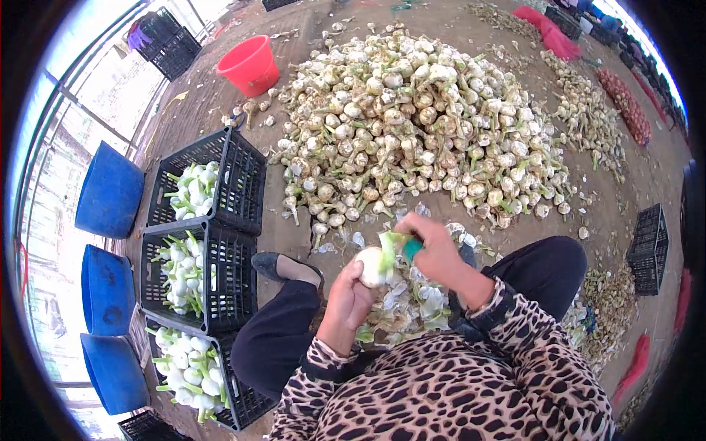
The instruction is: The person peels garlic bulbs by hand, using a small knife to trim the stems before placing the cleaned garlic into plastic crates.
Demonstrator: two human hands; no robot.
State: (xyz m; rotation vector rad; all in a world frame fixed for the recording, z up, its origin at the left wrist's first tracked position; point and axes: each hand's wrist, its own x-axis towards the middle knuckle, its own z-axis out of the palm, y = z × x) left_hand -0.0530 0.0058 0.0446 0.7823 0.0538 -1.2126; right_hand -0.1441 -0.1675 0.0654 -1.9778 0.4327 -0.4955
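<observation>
My left hand (348, 297) is closed round a white garlic bulb (373, 267) with a pale green stem pointing up. Against that stem, my right hand (434, 248) grips a small tool with a green handle (412, 248); its blade, if any, is hidden. A strip of green-white skin seems to hang down the bulb's right side. Loose peeled skins (401, 305) lie on the ground below both hands. In front rises a large heap of unpeeled garlic (412, 110), dirty and brownish.
Black crates (234, 272) holding peeled white bulbs (184, 268) stand in a row at left. Beyond them are several blue tubs (110, 192). A red bucket (250, 67) sits by the heap's far left. Another black crate (649, 250) is at right, near filled red net sacks (625, 106).
</observation>
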